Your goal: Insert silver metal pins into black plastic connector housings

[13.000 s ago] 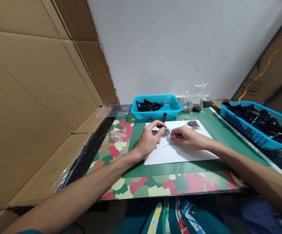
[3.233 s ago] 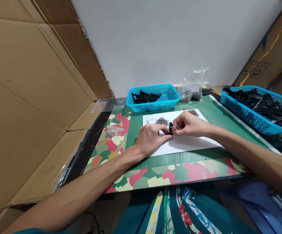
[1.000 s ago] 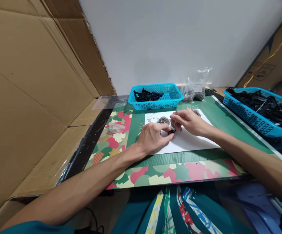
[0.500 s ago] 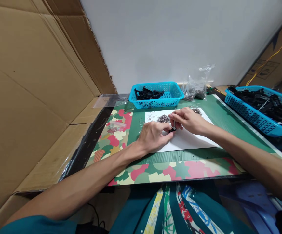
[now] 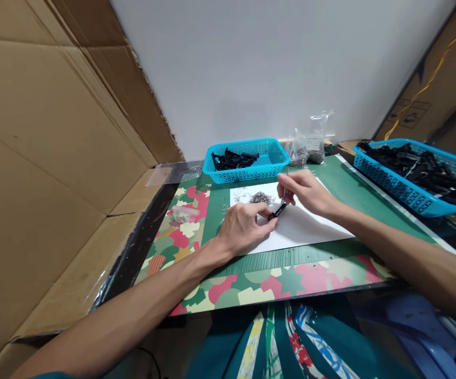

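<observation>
Surface [image 5: 342, 184]: green, beneath white sheet [image 5: 304, 226].
Left hand [image 5: 244, 223]: pinches black part [image 5: 280, 209] over sheet, ideally steady.
Right hand [image 5: 305, 190]: grips thin rod [image 5: 283, 199] over sheet, ideally aligned.

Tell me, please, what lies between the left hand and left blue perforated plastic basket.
The head view shows small metallic pieces on a white sheet, then green surface.

The black plastic part [image 5: 280, 210] and slim metal tool [image 5: 284, 198] fill the gap between the left hand [image 5: 245, 226] and right hand [image 5: 306, 192]. On their near side, bare white paper [image 5: 308, 231] leaves room. Beyond the left hand, a pile of small metal pieces [image 5: 262, 198], then a blue basket [image 5: 247, 176], block the way; right of the right hand, open green mat [image 5: 348, 189] reaches toward another blue basket [image 5: 399, 191].
</observation>
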Demonstrator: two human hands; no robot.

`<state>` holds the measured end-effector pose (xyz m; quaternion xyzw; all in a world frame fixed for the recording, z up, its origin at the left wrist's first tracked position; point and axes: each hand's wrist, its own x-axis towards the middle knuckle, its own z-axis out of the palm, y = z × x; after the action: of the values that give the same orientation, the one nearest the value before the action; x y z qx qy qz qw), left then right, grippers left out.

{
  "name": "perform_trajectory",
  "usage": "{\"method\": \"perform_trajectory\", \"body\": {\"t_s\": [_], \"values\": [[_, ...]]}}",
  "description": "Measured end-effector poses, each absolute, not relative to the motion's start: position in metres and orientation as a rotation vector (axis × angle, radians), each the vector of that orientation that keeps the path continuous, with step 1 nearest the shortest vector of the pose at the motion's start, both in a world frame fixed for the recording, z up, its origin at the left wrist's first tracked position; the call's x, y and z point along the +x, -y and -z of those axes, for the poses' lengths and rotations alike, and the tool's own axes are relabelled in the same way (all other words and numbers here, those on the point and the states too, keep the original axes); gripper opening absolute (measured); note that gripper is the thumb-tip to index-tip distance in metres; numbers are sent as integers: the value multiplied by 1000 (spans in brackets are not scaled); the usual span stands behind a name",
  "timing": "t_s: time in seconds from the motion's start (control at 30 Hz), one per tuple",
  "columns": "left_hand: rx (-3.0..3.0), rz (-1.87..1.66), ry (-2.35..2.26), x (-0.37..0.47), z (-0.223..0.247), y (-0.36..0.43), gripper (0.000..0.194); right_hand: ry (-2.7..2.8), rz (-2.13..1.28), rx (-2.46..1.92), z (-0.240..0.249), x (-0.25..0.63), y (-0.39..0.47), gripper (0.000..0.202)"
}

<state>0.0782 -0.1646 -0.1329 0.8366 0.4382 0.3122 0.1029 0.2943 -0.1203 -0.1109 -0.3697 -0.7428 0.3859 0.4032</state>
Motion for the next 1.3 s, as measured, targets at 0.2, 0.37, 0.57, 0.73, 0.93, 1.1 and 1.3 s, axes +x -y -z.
{"method": "perform_trajectory", "body": {"t_s": [0.2,0.37,0.57,0.73,0.93,1.1,1.3], "values": [[2510,-1000,-1258,79,128,166,15,1748,-987,-993,99,342,91,62],[2466,-967,-1344,78,123,166,16,2166,-826,-1182,96,368,80,37],[2432,-933,-1366,77,124,165,14,2420,-727,-1233,108,360,78,16],[2465,-934,-1349,76,127,165,16,2402,-714,-1260,115,356,75,16],[2509,-909,-1334,74,129,164,16,2364,-776,-1245,119,352,75,14],[2510,-904,-1319,75,129,164,17,2434,-760,-1265,117,349,79,18],[2479,-888,-1201,74,127,164,22,2511,-749,-1229,116,342,84,20]]}}
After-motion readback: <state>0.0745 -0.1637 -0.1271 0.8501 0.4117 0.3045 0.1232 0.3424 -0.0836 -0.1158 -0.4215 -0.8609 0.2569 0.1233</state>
